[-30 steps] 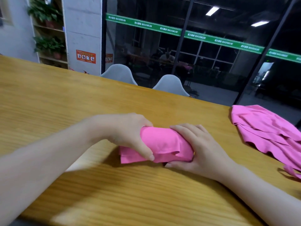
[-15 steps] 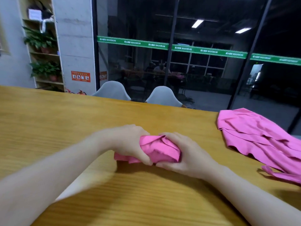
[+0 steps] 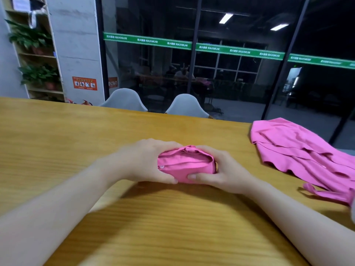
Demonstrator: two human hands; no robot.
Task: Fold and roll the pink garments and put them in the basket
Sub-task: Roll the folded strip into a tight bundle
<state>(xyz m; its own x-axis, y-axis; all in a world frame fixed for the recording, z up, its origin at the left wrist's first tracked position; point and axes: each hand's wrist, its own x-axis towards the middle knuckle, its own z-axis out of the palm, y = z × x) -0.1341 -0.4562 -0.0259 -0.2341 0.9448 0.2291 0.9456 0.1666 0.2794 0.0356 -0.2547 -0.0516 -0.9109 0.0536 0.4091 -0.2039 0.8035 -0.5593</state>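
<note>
Both hands, left (image 3: pixel 143 162) and right (image 3: pixel 222 172), clasp the rolled pink garment (image 3: pixel 185 165) mid-worktop (image 3: pixel 57 143), bare wood all round; roll tighter than before, second pink garment (image 3: pixel 299 148) unmoved at the right edge.

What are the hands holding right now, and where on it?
Both grip the rolled pink garment: left hand round its left end, right hand round its right end.

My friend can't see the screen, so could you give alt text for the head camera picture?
Two bare hands, left hand and right hand, grip a tightly rolled pink garment on a wooden table. Another pink garment lies loose and spread at the table's right. Two grey chairs stand beyond, before dark glass.
</note>
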